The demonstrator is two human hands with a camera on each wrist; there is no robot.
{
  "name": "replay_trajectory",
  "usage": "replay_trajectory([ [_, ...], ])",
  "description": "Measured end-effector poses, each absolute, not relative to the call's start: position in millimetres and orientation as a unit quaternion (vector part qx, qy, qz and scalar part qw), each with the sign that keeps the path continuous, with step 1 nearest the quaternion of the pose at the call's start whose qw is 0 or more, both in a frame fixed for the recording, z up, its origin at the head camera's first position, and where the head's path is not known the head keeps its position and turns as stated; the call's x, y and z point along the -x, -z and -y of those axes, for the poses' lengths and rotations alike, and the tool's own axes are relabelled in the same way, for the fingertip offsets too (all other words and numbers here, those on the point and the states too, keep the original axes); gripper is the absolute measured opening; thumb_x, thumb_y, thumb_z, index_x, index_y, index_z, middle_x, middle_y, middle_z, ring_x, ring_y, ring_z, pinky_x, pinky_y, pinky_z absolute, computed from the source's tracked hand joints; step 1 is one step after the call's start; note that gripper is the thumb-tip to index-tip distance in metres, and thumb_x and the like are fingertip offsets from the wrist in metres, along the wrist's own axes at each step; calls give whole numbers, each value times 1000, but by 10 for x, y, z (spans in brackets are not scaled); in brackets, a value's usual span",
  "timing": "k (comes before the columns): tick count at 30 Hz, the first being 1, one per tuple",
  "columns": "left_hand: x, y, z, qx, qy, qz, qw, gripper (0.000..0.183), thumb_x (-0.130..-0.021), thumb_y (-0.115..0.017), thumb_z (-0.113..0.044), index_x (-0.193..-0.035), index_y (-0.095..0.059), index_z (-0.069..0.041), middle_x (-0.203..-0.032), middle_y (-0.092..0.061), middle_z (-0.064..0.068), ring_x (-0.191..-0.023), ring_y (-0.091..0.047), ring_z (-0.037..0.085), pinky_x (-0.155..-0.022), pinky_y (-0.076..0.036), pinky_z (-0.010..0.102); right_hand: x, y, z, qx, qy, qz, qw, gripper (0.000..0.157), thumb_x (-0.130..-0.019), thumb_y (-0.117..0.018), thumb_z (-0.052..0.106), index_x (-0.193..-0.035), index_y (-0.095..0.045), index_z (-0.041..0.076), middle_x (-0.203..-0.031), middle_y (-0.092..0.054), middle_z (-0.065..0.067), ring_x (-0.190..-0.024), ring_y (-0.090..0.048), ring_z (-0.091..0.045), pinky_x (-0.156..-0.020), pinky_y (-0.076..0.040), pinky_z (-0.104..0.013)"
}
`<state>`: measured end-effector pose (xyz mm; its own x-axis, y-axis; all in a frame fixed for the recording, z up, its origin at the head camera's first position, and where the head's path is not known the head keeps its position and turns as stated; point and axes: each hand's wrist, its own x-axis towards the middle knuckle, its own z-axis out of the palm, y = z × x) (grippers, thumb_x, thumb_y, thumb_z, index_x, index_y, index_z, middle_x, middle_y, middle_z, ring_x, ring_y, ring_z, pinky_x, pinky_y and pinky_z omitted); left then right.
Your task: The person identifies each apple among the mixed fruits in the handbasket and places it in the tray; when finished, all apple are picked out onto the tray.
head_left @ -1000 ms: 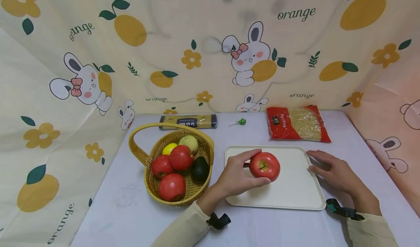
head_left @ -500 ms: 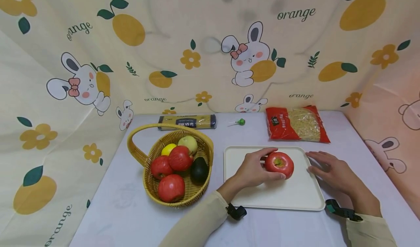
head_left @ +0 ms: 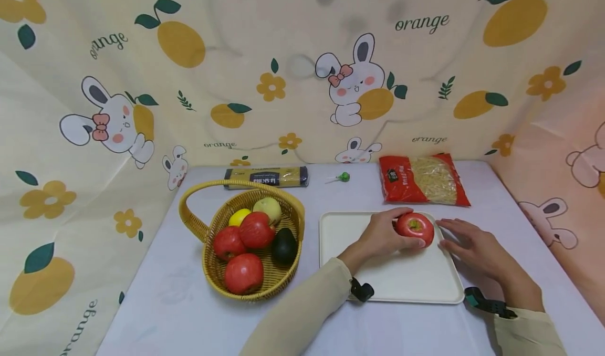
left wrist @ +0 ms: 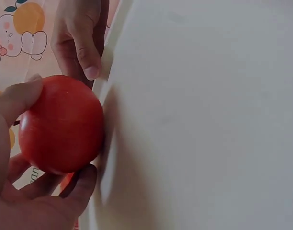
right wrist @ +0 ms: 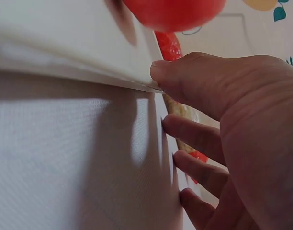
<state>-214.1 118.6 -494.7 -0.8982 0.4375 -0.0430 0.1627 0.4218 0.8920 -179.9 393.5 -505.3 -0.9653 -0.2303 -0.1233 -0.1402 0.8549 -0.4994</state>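
Observation:
In the head view my left hand (head_left: 384, 233) grips a red apple (head_left: 417, 231) by its sides, at the far right part of a white rectangular tray (head_left: 402, 282). The left wrist view shows thumb and fingers curled round the apple (left wrist: 62, 127), close to the tray's surface; whether it touches the tray I cannot tell. My right hand (head_left: 482, 251) is beside the tray's right edge. Its thumb (right wrist: 185, 76) touches the rim in the right wrist view, while its other fingers extend loosely near the tabletop, holding nothing.
Left of the tray stands a wicker basket (head_left: 208, 272) with a tall handle, holding several red apples, an avocado (head_left: 284, 247), a yellow fruit and a pale green one. Behind lie a pasta pack (head_left: 267, 177), a green lollipop (head_left: 343, 177) and a red noodle bag (head_left: 423, 180).
My left hand has carried the apple rightward and slightly away from me, from the tray's middle to its far right part. The right hand has stayed at the tray's edge.

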Motion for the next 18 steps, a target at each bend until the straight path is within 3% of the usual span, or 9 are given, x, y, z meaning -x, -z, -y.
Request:
replay_trajectory([
  [18,2220,4907,-1395,-181,-469,-852,146,81,-87,-94,-42,-158,-58,-29,-140,-69,-14,-118,-60,-1,-96,-57,17,1784,5040,-3930,100,249,-959,89,74,-103,-77,38,-161,-50,1,-161,-46,-39,-146,-40,-67,-107,-39,-87],
])
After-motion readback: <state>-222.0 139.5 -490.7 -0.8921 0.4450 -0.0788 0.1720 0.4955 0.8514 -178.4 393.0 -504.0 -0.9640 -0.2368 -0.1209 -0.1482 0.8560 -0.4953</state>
